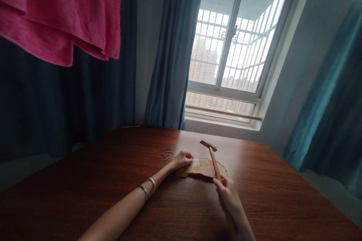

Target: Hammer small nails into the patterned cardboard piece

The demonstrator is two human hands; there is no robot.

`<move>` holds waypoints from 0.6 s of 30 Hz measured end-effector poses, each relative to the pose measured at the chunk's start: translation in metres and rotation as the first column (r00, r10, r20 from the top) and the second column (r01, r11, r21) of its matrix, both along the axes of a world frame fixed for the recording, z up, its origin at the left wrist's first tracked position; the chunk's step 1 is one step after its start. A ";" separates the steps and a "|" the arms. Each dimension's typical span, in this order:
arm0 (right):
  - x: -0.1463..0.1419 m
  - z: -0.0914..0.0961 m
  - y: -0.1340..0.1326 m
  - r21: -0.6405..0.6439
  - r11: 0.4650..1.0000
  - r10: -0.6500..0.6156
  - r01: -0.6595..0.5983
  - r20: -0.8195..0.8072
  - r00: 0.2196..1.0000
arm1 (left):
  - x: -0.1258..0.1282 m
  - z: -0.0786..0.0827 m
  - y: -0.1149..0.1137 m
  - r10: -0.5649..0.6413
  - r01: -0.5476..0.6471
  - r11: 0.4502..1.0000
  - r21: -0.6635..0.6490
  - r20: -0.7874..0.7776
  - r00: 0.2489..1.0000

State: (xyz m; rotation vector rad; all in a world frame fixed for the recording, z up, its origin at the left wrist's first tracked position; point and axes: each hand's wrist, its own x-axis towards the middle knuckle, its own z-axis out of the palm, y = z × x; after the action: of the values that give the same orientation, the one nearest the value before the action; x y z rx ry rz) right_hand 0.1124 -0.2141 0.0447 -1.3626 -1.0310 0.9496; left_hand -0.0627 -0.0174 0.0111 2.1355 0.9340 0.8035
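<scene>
My right hand point(227, 190) is wrapped round the wooden handle of a hammer point(215, 163). The hammer's metal head is raised above the far side of a small wooden board point(202, 169). Many small marks or holes cover the board's top, with orange, white and pink patches, and a row of thin nails appears to stand along its right edge. At the board's left end, my left hand point(183, 159) pinches a nail point(192, 156), whose dark tip shows above the fingers. Several loose nails point(167, 153) lie on the table just beyond my left hand.
The brown wooden table point(135, 211) reaches to the wall under a barred window point(226, 45). Blue curtains point(172, 52) hang behind the table and at the right. A pink cloth point(62, 15) hangs at the upper left.
</scene>
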 end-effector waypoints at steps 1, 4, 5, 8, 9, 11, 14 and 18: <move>0.011 0.000 0.000 0.038 0.998 -0.048 0.044 0.127 0.991 | 0.000 0.000 0.000 -0.010 0.011 1.000 -0.022 0.010 1.000; 0.044 -0.003 0.000 0.060 0.988 -0.155 0.143 0.452 0.879 | 0.000 0.001 0.000 -0.026 0.029 0.993 -0.117 0.024 0.999; 0.055 -0.006 0.001 0.034 0.985 -0.163 0.170 0.520 0.838 | 0.000 0.002 0.000 -0.025 0.028 0.990 -0.141 0.024 0.999; 0.082 -0.016 0.001 -0.031 0.974 -0.152 0.225 0.647 0.747 | -0.001 0.005 -0.002 -0.024 0.028 0.986 -0.165 0.029 0.999; 0.089 -0.020 0.002 -0.047 0.971 -0.143 0.233 0.667 0.731 | -0.001 0.006 -0.003 -0.025 0.030 0.986 -0.166 0.034 0.999; 0.099 -0.026 0.002 -0.072 0.968 -0.130 0.242 0.680 0.721 | -0.002 0.007 -0.003 -0.032 0.038 0.985 -0.169 0.043 0.999; 0.106 -0.031 0.004 -0.093 0.967 -0.114 0.238 0.678 0.726 | -0.002 0.006 -0.002 -0.050 0.060 0.984 -0.166 0.061 0.997; 0.109 -0.036 0.007 -0.098 0.967 -0.097 0.235 0.712 0.695 | -0.001 0.003 0.001 -0.045 0.054 0.984 -0.168 0.062 0.997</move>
State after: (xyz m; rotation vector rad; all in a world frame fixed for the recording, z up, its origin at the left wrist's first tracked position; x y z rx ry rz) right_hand 0.2214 -0.2068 0.0091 -2.0218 -1.3701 0.3623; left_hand -0.0641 -0.0167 0.0139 1.9707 0.8835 0.7304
